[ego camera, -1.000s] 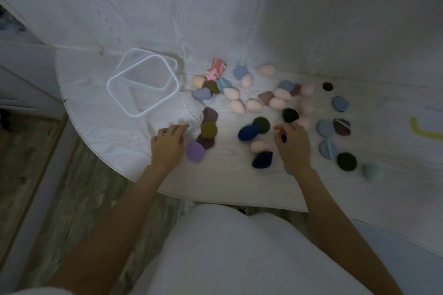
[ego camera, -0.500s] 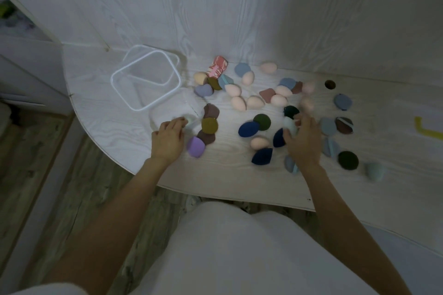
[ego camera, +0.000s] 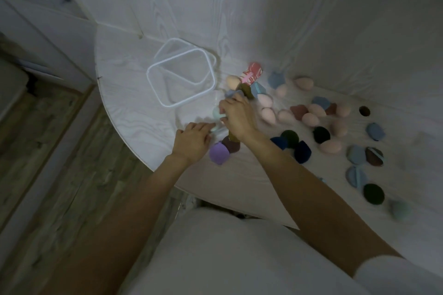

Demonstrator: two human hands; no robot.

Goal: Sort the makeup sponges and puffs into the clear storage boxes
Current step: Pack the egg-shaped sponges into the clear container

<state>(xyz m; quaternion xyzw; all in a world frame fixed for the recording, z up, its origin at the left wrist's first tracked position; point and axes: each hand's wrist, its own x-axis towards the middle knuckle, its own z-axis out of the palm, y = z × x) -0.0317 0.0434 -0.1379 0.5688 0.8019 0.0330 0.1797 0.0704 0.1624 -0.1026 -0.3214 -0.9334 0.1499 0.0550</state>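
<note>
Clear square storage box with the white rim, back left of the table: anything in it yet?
Empty, as far as shows. Through the open top of the clear square storage box only white table is visible; no sponge lies inside.

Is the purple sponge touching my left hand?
Touching: the head view shows the purple sponge against the left hand's edge, no gap.

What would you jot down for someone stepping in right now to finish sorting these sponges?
Left hand: resting at the table's near edge against a small clear box, apparently steadying it.
Right hand: reached across to that box, putting in a pale mint sponge; its grip is hard to see.
Bigger clear box: open and looks empty.
Done: one sponge at most.
Left: nearly everything, including the purple sponge, pink sponges and flat blue puffs spread to the right.
</note>
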